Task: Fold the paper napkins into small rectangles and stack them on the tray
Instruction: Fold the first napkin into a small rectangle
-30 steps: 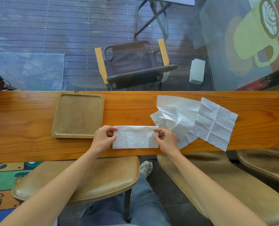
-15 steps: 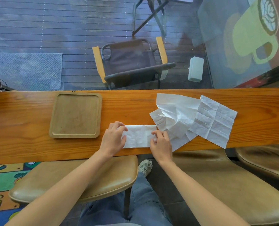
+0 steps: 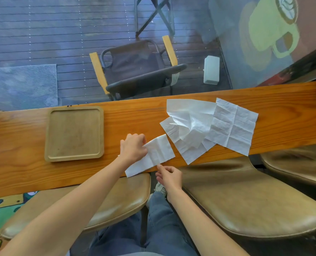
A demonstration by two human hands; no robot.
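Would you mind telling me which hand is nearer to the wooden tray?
Left. The left hand rests on the folded napkin just right of the wooden tray; the right hand sits farther right, at the counter's near edge.

Left hand [image 3: 134, 147] lies knuckles-up with fingers curled, pinching the left edge of the folded napkin [image 3: 154, 155]; bare forearm runs down to lower left. Right hand [image 3: 170, 176] sits nearer the body at the tabletop [image 3: 283, 100] edge, fingers loosely bent, one fingertip touching the napkin's near edge. Forearm runs to lower right.
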